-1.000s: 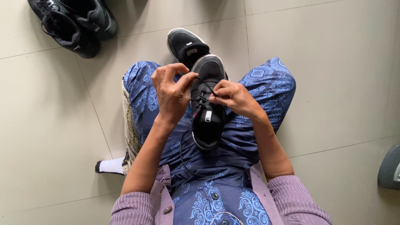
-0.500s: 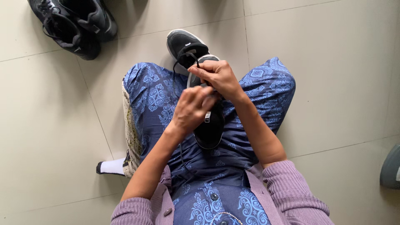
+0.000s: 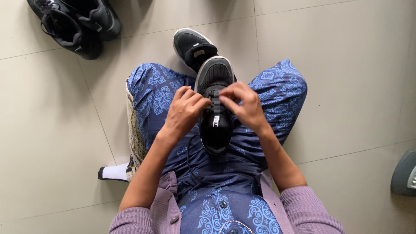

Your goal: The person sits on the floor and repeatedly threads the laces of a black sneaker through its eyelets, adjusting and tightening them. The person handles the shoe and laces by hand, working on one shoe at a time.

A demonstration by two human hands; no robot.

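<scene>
Black sneaker (image 3: pixel 215 123) is seen as matt mesh cloth with rubber sole; floor (image 3: pixel 346 65) is tiled, smooth, faintly glossy; cardigan sleeve (image 3: pixel 310 214) ribbed knit.

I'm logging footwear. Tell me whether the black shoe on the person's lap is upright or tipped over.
Upright. The black shoe rests sole-down on the lap, its opening and laces facing up, with the left hand and right hand pinching the laces.

Shoe (image 3: pixel 215 125) on lap (image 3: pixel 242 151); 2 shoes (image 3: pixel 73 24) far left.

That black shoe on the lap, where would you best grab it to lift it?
Probably by the heel end of the black shoe, coming from the person's body side. The open collar there faces up and is free, while the left hand and right hand crowd the laces midway.
</scene>
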